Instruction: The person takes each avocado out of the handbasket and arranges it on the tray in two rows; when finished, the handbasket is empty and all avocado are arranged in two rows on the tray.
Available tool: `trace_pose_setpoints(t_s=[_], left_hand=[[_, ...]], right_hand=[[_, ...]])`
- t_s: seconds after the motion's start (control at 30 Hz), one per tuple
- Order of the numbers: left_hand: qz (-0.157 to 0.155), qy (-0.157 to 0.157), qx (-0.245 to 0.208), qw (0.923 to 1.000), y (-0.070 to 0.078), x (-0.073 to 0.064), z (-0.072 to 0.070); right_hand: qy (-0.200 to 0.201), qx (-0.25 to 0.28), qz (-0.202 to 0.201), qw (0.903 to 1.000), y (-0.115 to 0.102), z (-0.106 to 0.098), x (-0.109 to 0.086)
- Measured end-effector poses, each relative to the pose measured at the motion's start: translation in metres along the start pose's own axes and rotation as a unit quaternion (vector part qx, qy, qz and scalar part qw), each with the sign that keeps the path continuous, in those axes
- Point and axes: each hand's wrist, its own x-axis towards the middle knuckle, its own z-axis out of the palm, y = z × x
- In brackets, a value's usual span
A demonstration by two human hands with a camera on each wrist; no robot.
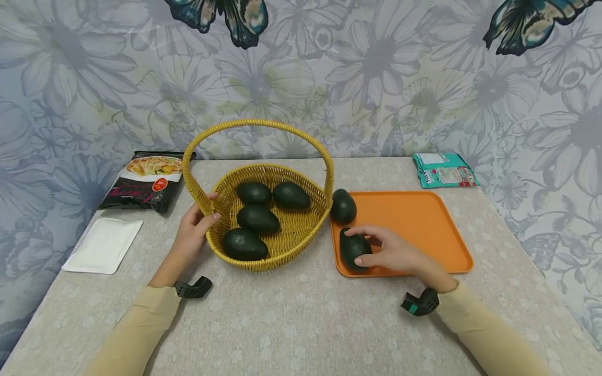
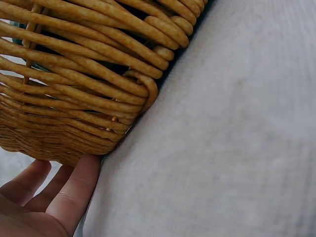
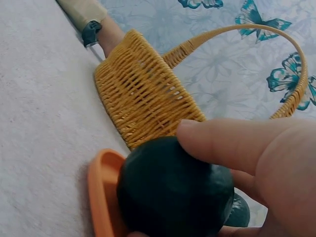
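A yellow wicker basket (image 1: 293, 227) with a tall handle holds several dark green avocados (image 1: 258, 218). My left hand (image 1: 190, 230) grips the basket's left side, its thumb over the rim by the foot of the handle. The left wrist view has the fingers (image 2: 74, 192) against the outer weave. At the left end of an orange tray (image 1: 414, 224), my right hand (image 1: 388, 251) holds an avocado (image 1: 354, 251) between thumb and fingers. Behind that one, another avocado (image 1: 344, 207) lies at the tray's back left corner, close to the basket.
A black noodle packet (image 1: 146, 183) and a flat white packet (image 1: 103, 245) lie left of the basket. A teal packet (image 1: 444, 169) is behind the tray, near the table's back edge. The patterned wall (image 1: 376, 104) rises directly behind the table (image 1: 291, 324).
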Motion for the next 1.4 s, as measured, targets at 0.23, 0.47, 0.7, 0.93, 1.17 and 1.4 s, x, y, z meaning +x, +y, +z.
trace_pose_setpoints(t_s=[0.23, 0.47, 0.7, 0.93, 1.17, 1.4], left_hand=[[-0.002, -0.002, -0.002, 1.0000, 0.0000, 0.0000, -0.0004], [0.002, 0.000, -0.004, 1.0000, -0.0005, 0.0000, 0.0002], [-0.003, 0.000, -0.005, 1.0000, 0.0000, -0.0007, 0.0003], [-0.001, -0.002, -0.010, 0.9999, -0.0004, -0.0002, -0.0004], [-0.003, -0.002, -0.006, 1.0000, -0.0006, 0.0002, -0.0005], [-0.003, -0.001, 0.003, 1.0000, -0.0010, -0.0005, -0.0004]], right_hand=[[0.002, -0.005, 0.001, 1.0000, 0.0015, 0.0048, 0.0012], [0.000, -0.005, -0.001, 1.0000, -0.0005, 0.0071, 0.0003], [-0.001, -0.001, 0.003, 1.0000, -0.0011, 0.0071, -0.0005], [-0.003, 0.010, 0.001, 0.9999, -0.0015, 0.0041, -0.0011], [-0.002, 0.024, -0.004, 0.9997, -0.0034, 0.0024, -0.0023], [0.002, 0.059, 0.012, 0.9982, -0.0039, -0.0014, -0.0046]])
